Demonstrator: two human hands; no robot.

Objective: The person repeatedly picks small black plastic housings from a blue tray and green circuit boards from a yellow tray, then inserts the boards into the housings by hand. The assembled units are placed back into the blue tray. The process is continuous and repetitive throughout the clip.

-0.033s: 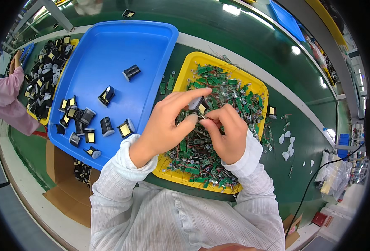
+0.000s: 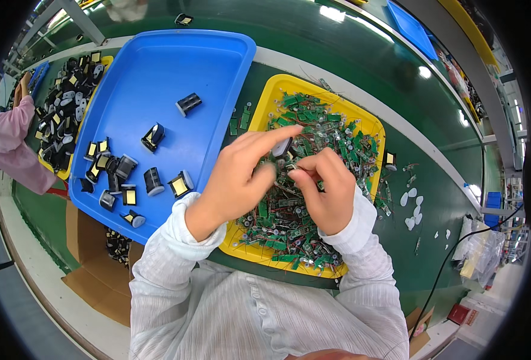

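Over the yellow tray (image 2: 381, 133) of green circuit boards, my left hand (image 2: 232, 180) holds a small black plastic housing with a grey end (image 2: 282, 147). Its index finger stretches along the far side of the housing; the thumb is bent and blurred. Close against the housing's near right side, my right hand (image 2: 330, 195) pinches thumb and forefinger together on something too small to make out. Fingers partly hide the housing. Small boards with thin wires and round metal parts (image 2: 289, 231) lie heaped under both hands.
Left of my hands stands a blue tray (image 2: 133, 75) with several black housings (image 2: 152, 181). Beyond it is a yellow tray heaped with similar parts (image 2: 67, 114), near a person in pink (image 2: 13, 141). White pieces (image 2: 417, 211) lie at right; an open cardboard box (image 2: 97, 264) is below left.
My left thumb has drawn back from the housing, down and left. The right hand stays nearly in place.
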